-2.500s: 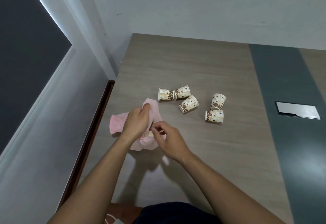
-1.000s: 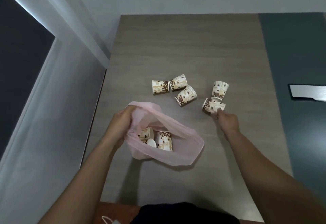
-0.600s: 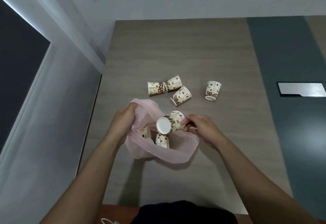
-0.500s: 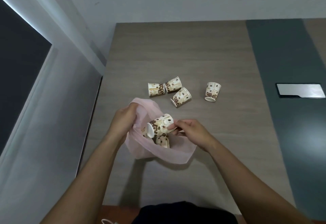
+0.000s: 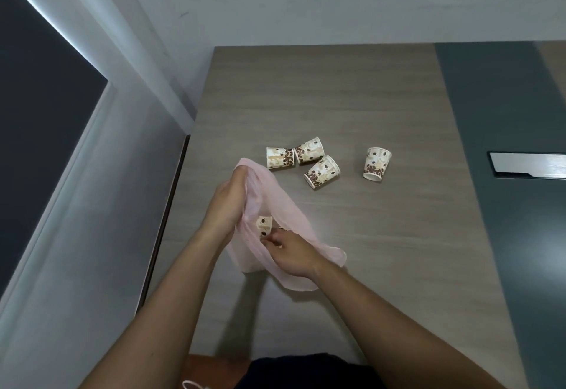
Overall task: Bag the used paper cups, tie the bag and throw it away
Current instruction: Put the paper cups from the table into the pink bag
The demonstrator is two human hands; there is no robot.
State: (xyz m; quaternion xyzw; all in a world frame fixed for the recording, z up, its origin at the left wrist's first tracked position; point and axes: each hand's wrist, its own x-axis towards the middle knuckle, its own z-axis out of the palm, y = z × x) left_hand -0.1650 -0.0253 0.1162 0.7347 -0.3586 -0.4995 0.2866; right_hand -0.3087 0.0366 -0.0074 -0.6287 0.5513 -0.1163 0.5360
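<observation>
A thin pink plastic bag (image 5: 288, 204) lies open on the wooden table (image 5: 352, 97). My left hand (image 5: 228, 201) grips the bag's left rim and holds the mouth up. My right hand (image 5: 291, 250) reaches into the mouth, its fingertips pinching a paper cup (image 5: 264, 225) with a coffee-bean print just inside the bag. Several more cups lie on the table beyond the bag: two end to end (image 5: 279, 158) (image 5: 309, 151), one on its side (image 5: 322, 171), and one upside down (image 5: 376, 163) further right. Other contents of the bag are hidden by my hands.
A dark green strip (image 5: 490, 112) runs down the right of the table with a metal cover plate (image 5: 526, 165) set in it. The table's left edge (image 5: 180, 180) borders a grey wall and a dark window. A pink loop (image 5: 193, 385) shows at the bottom edge.
My right hand picked a cup from the right group, carried it left and lowered it into the bag mouth. My left hand kept hold of the bag rim.
</observation>
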